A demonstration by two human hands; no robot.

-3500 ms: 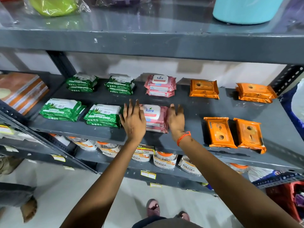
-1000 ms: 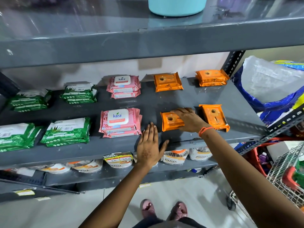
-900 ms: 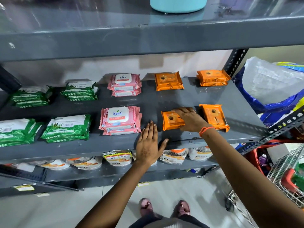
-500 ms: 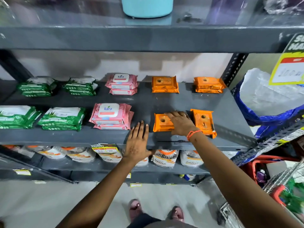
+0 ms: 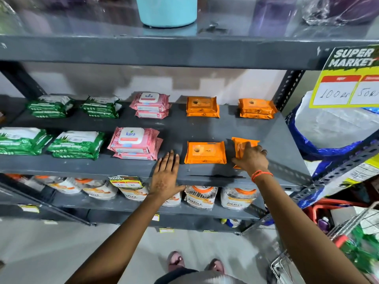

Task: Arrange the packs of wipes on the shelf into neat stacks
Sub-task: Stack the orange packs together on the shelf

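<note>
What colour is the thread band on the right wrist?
Orange; the thread band shows clearly in the head view.

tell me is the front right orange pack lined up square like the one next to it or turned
Turned. The front right orange pack sits long side running front to back under the right hand, while its neighbour orange pack lies crosswise.

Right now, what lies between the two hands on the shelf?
In the head view, one flat orange pack lies between the left hand and the right hand, which rests on another orange pack.
</note>
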